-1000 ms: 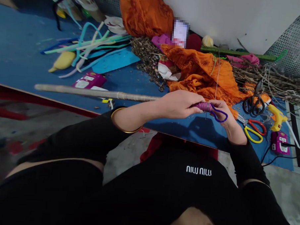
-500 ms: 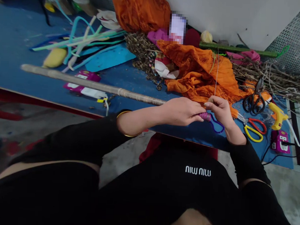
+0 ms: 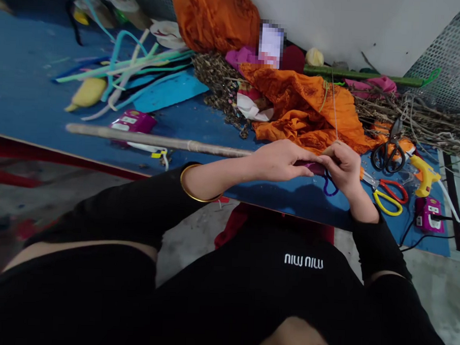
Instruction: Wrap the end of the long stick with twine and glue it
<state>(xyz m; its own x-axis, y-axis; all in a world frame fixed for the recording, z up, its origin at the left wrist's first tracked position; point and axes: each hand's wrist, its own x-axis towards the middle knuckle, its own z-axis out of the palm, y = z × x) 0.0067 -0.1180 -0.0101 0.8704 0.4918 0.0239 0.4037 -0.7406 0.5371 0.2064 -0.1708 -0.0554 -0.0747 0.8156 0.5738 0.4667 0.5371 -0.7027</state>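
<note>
A long brown wrapped stick [image 3: 211, 148] lies level above the table's front part, its far end to the left. My left hand [image 3: 278, 160] is closed around its right end, where a purple wrapping [image 3: 314, 168] shows between my hands. Close beside it, my right hand [image 3: 340, 164] pinches a thin thread [image 3: 335, 108] that runs up over the orange cloth [image 3: 298, 94]. A dark blue fuzzy loop [image 3: 330, 186] hangs below my right fingers. The fingertips of both hands nearly meet.
Right of my hands lie red-and-yellow-handled scissors [image 3: 389, 196], black scissors [image 3: 389, 155], a yellow glue gun [image 3: 424, 176] and a purple power strip [image 3: 429, 214]. Dried stems [image 3: 419, 117] stretch behind them. Pastel fuzzy strips [image 3: 123, 68] and a blue sheet [image 3: 168, 91] are at left.
The stick's left end has moved right and down, levelling the stick. My left hand has risen slightly, and my right hand has shifted a little, now covering more of the purple wrapping and loop.
</note>
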